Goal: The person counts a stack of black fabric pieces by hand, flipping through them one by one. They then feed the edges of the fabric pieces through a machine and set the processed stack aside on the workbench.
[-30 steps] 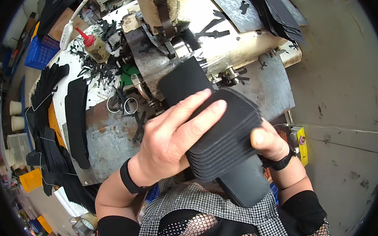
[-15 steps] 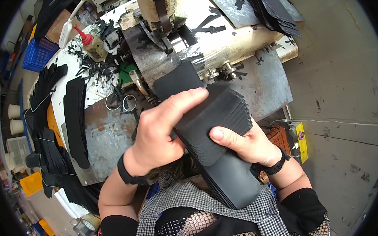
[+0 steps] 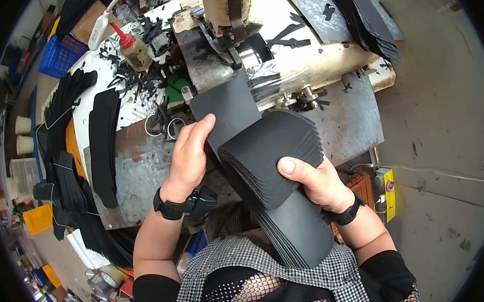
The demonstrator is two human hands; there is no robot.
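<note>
Stack of black curved foam pieces (image 3: 284, 187), fanned at its upper end, its long axis running from the machine (image 3: 232, 34) at upper left down to the person's lap at lower right. Right hand (image 3: 315, 180) holds the stack, thumb on top. Left hand (image 3: 189, 153), fingers curled, pinches one dark sheet (image 3: 228, 108) pointing towards the machine, above the metal tabletop (image 3: 136, 166).

The left hand (image 3: 189, 153) has slid off the stack of black pieces (image 3: 276, 175) onto its left edge
</note>
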